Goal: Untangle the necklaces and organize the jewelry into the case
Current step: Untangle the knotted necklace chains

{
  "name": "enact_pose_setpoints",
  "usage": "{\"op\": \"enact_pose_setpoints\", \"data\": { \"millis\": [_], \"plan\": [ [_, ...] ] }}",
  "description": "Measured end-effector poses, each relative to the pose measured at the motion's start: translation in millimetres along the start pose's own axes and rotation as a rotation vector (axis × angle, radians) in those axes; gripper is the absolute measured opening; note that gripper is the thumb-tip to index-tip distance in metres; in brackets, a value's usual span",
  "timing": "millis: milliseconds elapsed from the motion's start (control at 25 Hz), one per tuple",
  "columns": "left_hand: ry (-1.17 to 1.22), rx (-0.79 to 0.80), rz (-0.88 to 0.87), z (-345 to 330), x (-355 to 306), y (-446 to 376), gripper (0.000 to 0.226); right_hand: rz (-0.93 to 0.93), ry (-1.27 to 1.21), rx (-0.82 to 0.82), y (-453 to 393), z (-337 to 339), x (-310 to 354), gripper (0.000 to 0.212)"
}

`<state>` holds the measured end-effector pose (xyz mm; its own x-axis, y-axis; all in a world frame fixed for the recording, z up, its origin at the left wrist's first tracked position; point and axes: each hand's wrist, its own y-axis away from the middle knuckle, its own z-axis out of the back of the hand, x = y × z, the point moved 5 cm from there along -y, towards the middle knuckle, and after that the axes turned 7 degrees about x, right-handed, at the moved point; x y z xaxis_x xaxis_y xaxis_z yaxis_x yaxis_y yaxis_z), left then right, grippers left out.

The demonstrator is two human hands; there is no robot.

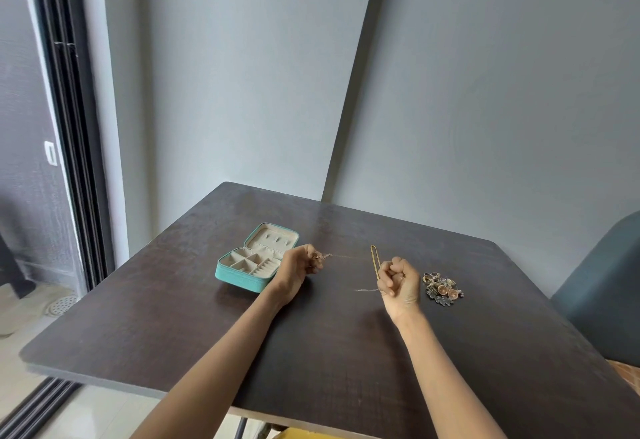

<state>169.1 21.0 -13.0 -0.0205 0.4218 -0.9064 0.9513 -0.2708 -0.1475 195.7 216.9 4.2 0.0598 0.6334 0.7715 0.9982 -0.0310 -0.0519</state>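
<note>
Untangling is the step in hand: the left hand [300,267] pinches a thin rose-gold chain necklace [341,256] at its pendant end, fingers curled tight on it, while the right hand [398,281], fist closed, grips a fine silver chain [366,289] — whether the two strands join cannot be told. The open teal jewellery case with cream compartments [257,261] lies just left of the left hand on the dark wooden table [311,352]; a small heap of mixed rings and earrings [443,288] sits right. Next, probably, freeing one strand — gently, without yanking.
</note>
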Motion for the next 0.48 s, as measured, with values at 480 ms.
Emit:
{"op": "enact_pose_setpoints", "data": {
  "millis": [480],
  "plan": [
    [0.194,-0.053,0.080,3,6,2,0.018,-0.237,0.905,0.033,-1,-9,-21,0.016]
  ]
}}
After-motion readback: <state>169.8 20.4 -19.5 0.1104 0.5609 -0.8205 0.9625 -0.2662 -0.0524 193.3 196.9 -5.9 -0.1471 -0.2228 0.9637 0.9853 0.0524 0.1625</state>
